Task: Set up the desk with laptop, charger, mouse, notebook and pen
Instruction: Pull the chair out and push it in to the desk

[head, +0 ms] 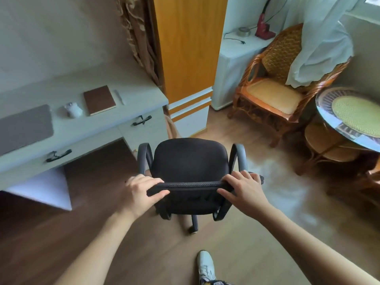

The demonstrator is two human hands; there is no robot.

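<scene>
A pale desk [133, 87] stands at the left. On it lie a closed grey laptop [24, 128], a white mouse [73, 109], a closed brown notebook [99, 100] and a pale pen [119, 97] in a row. No charger shows. A black office chair [190, 161] stands on the floor to the right of the desk, facing away from me. My left hand [141, 192] grips the left end of its backrest top. My right hand [242, 188] grips the right end.
An orange and white cabinet [189, 58] rises behind the chair. A wicker armchair [273, 93] and a round glass-topped wicker table [349, 116] fill the right side. The desk has drawers with black handles [58, 155]. My shoe [205, 266] shows at the bottom on the wooden floor.
</scene>
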